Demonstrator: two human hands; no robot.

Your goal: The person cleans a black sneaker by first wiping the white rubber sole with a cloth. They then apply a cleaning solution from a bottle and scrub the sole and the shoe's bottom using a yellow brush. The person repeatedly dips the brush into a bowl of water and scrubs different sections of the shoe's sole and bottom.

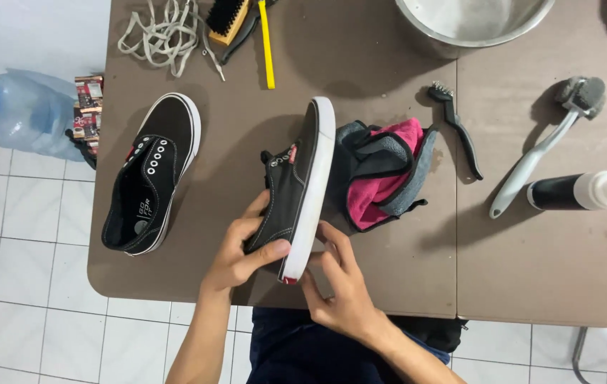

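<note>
The top edge cuts off the metal bowl [474, 21] and the wooden brush [226, 20].

The black canvas shoe [296, 186] with a white rubber sole is turned on its side, the sole's white edge facing right and the dark upper facing left. It has no laces; metal eyelets show near the tongue, along with a small red tab at the side and another at the heel. The toe points toward the far edge of the desk [403, 284], and the heel sits near the desk's near edge, lifted slightly off the surface.
</note>
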